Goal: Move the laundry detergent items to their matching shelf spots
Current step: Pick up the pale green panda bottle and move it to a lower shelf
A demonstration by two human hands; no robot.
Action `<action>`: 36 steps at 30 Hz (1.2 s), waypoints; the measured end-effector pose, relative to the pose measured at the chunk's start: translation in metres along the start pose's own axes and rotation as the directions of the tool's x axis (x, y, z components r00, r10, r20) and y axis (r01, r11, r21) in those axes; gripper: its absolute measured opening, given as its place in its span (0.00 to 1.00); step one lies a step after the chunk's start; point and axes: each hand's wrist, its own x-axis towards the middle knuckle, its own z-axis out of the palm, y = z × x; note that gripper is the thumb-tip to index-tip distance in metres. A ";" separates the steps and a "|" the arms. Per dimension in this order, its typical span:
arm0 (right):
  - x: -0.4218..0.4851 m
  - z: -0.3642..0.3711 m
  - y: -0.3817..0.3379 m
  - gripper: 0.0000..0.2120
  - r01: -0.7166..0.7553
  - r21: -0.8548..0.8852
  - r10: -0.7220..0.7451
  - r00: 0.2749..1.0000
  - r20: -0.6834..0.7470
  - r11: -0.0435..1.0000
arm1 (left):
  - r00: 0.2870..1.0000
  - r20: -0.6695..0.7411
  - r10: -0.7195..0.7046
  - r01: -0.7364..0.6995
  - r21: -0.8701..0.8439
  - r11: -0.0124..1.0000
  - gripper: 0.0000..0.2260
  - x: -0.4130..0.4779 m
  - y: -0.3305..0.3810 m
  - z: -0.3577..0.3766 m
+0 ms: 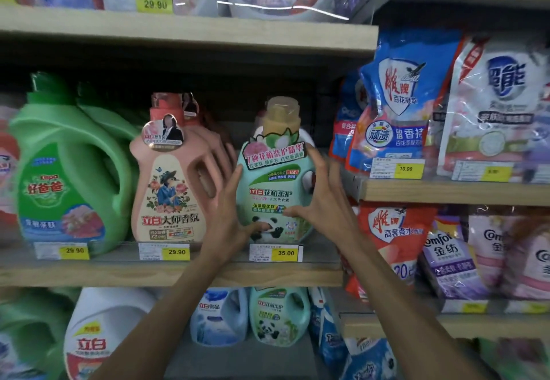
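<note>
Both hands on the mint bottle at its shelf spot.

Left hand (229, 213) and right hand (320, 201), fingers spread, press the flanks of the mint bottle (275, 192) standing on the shelf (119, 272) above its price tag (276, 253). Probably heavy, rigid, slick plastic; the side handle, seemingly behind the right hand, grips best.

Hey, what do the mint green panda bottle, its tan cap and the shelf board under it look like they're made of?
Mint green panda bottle: likely moulded plastic, matte body with a glossy printed label. Tan cap: translucent plastic, since light shows through it. Shelf board: pale wood grain on its edge, possibly laminate rather than solid wood.
</note>
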 end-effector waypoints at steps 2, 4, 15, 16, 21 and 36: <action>0.000 -0.008 -0.007 0.63 0.043 -0.032 -0.044 0.998 -0.037 0.999 | 0.999 -0.040 0.028 -0.028 -0.005 1.000 0.54 -0.003 0.013 -0.006; 0.001 -0.016 -0.015 0.64 0.068 -0.051 -0.071 0.995 -0.065 0.996 | 0.997 -0.054 0.057 -0.057 -0.002 0.998 0.55 -0.004 0.026 -0.016; -0.034 -0.039 -0.082 0.63 0.147 0.023 -0.146 0.989 -0.032 0.989 | 0.994 -0.073 0.076 -0.070 0.083 0.994 0.56 -0.051 0.070 -0.094; -0.040 -0.037 -0.088 0.63 0.139 0.020 -0.138 0.990 -0.025 0.990 | 0.995 -0.063 0.078 -0.073 0.083 0.994 0.56 -0.057 0.071 -0.100; -0.075 -0.021 -0.113 0.63 0.101 0.023 -0.101 0.995 0.004 0.995 | 0.999 -0.015 0.031 -0.029 0.087 0.996 0.55 -0.096 0.073 -0.124; -0.253 0.073 -0.100 0.62 -0.130 -0.053 0.135 0.985 0.104 0.990 | 0.973 0.207 -0.103 0.114 -0.043 0.992 0.54 -0.280 0.002 -0.099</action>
